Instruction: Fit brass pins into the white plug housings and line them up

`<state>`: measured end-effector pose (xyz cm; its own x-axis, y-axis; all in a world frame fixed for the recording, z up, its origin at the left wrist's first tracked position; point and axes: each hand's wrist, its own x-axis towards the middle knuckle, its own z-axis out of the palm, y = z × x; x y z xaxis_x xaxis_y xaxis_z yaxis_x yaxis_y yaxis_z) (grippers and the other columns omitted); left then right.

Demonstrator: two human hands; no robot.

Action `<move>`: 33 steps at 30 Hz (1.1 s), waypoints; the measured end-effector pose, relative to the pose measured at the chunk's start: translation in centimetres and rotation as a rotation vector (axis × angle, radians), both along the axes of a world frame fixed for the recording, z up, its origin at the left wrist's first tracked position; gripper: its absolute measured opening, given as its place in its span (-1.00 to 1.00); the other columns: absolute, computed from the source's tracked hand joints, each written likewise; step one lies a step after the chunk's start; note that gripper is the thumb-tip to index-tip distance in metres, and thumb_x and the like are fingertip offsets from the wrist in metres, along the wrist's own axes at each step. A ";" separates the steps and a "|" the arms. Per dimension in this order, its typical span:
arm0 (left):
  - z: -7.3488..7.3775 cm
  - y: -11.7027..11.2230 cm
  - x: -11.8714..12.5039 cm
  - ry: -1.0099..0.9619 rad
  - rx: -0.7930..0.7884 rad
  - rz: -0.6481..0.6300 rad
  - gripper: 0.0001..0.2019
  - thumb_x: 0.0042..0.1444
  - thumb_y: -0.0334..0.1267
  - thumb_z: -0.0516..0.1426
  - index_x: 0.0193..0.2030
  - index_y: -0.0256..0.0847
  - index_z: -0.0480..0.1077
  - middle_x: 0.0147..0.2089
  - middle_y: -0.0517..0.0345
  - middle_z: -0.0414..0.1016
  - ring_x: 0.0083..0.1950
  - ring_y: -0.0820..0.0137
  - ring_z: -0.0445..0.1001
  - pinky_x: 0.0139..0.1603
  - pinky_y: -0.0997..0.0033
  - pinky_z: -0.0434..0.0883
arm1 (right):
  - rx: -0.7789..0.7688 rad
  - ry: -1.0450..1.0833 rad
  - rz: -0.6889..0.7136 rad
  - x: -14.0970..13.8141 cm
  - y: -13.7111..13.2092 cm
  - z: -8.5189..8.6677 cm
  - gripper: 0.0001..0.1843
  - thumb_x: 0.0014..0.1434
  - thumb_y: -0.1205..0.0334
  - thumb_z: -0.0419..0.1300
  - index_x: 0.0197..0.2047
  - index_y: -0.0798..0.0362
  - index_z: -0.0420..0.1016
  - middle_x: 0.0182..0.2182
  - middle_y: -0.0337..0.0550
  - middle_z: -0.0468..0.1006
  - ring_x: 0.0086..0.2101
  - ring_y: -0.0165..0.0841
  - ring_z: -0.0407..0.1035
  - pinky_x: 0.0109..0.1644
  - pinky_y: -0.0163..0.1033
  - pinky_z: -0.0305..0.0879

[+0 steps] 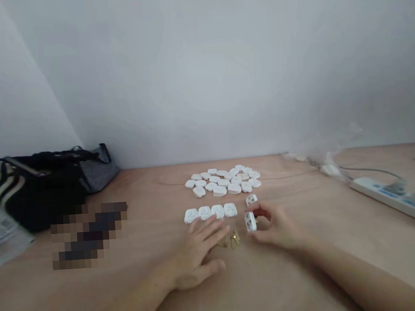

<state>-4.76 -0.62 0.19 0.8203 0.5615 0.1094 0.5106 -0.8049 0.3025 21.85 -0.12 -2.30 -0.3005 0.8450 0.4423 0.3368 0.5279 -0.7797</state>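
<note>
My right hand pinches a white plastic socket piece between thumb and fingers, tilted on edge with dark holes facing left. Just behind it rests another white piece with openings. My left hand is spread palm down, holding nothing I can see; its fingertips are at the near edge of a row of several rounded square white pieces. Between the hands lie small brass strips, some partly hidden by the left fingers.
Farther back on the wooden table lies a loose cluster of white pieces. A white power strip and clear plastic bag are at right. Black bag and a pixelated dark object are at left.
</note>
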 end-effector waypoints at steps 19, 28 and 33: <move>-0.4 0.5 -2.3 -0.157 -0.079 0.142 -0.62 0.12 -0.21 0.13 0.11 -0.11 0.33 0.17 0.04 0.33 0.20 0.19 0.25 0.21 0.15 0.21 | 0.008 -0.215 0.027 0.1 -1.1 0.5 -0.64 -0.20 0.13 0.40 -0.35 0.04 0.38 -0.28 -0.18 0.54 -0.29 -0.28 0.42 -0.19 -0.19 0.31; -0.4 0.6 -2.2 -0.181 -0.100 0.137 -0.66 0.12 -0.19 0.12 0.06 -0.12 0.37 0.11 0.03 0.37 0.12 0.21 0.33 0.15 0.22 0.27 | -0.013 -0.115 0.064 0.8 -0.7 0.3 -0.73 -0.06 0.15 0.33 -0.48 0.05 0.29 -0.24 -0.13 0.50 -0.18 -0.23 0.38 -0.12 -0.16 0.27; -0.3 0.7 -2.3 -0.176 -0.094 0.148 -0.67 0.11 -0.20 0.13 0.04 -0.13 0.38 0.09 0.03 0.38 0.10 0.21 0.34 0.14 0.23 0.28 | -0.120 0.056 0.167 1.1 -0.3 0.2 -0.72 0.03 0.16 0.26 -0.20 0.03 0.32 -0.24 -0.14 0.46 -0.19 -0.28 0.38 -0.09 -0.17 0.31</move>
<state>-7.05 0.07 -0.12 0.7011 0.6886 0.1852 0.5537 -0.6894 0.4672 22.90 -0.38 -2.09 -0.4182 0.8333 0.3615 0.2071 0.4749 -0.8553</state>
